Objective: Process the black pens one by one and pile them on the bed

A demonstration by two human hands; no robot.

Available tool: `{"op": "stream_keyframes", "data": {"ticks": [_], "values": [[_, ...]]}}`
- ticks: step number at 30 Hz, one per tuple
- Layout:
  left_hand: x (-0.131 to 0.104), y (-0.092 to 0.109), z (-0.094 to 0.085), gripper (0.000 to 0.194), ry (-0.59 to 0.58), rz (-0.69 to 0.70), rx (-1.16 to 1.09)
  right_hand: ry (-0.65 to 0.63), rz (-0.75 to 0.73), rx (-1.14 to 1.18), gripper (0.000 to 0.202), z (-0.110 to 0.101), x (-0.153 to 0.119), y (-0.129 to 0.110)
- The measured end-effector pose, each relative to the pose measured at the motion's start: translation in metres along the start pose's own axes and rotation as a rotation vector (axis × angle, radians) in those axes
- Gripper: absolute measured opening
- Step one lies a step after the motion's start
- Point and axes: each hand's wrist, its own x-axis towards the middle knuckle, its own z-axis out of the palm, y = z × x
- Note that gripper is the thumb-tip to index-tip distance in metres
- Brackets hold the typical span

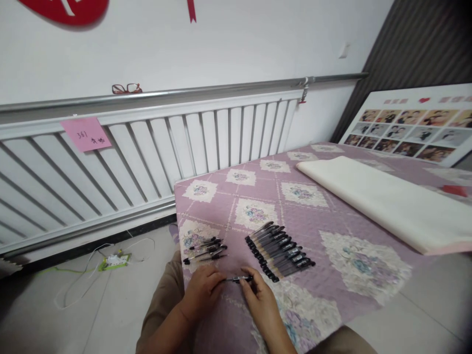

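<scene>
A pen with a clear barrel and black parts lies crosswise between my two hands, low over the near edge of the bed or table. My left hand is closed around its left end, which the fingers hide. The thumb and fingers of my right hand pinch its black right end. Just beyond my left hand lies a small loose group of pens, pointing various ways. Beyond my right hand, a neat slanting row of several black pens lies side by side.
The purple floral cloth covers the surface. A long cream folded sheet or roll lies to the right, with a photo board behind. A white radiator runs along the wall. A power strip with cords sits on the floor at left.
</scene>
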Motion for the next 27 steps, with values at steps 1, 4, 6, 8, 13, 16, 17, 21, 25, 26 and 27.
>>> {"op": "stream_keyframes", "data": {"ticks": [1,4,6,8,13,16,17,21,25,26,27], "values": [[0.0,0.001,0.0,0.016,-0.013,0.009,0.009,0.023,0.008,-0.006,0.034,0.0,0.0,0.0],[-0.002,0.001,0.002,0.016,-0.037,0.032,0.022,0.065,0.012,-0.011,0.038,0.001,-0.001,0.001],[-0.002,0.0,0.004,0.016,-0.046,0.038,0.023,0.07,0.007,-0.008,0.036,0.002,-0.001,0.002],[-0.002,0.0,0.004,0.017,-0.063,0.038,0.024,0.072,0.009,-0.007,0.036,0.003,-0.002,0.003],[-0.002,0.001,0.002,0.019,-0.096,0.036,0.019,0.124,-0.006,-0.011,0.037,0.005,-0.004,0.007],[-0.002,0.0,0.001,0.02,-0.085,0.039,-0.019,0.145,-0.007,-0.009,0.035,0.005,-0.003,0.007],[-0.003,-0.001,0.001,0.02,-0.069,0.033,-0.037,0.149,-0.003,-0.004,0.034,0.004,-0.003,0.007],[-0.007,-0.007,0.002,0.023,0.056,-0.042,-0.135,0.171,0.025,0.022,0.034,0.002,-0.002,0.007],[-0.008,-0.013,0.003,0.024,0.168,-0.13,-0.257,0.221,0.053,0.037,0.037,-0.007,0.002,0.012],[-0.007,-0.013,0.003,0.024,0.182,-0.145,-0.276,0.234,0.06,0.045,0.038,-0.012,0.004,0.013],[-0.007,-0.013,0.002,0.024,0.19,-0.156,-0.289,0.243,0.068,0.055,0.039,-0.018,0.008,0.014]]}}
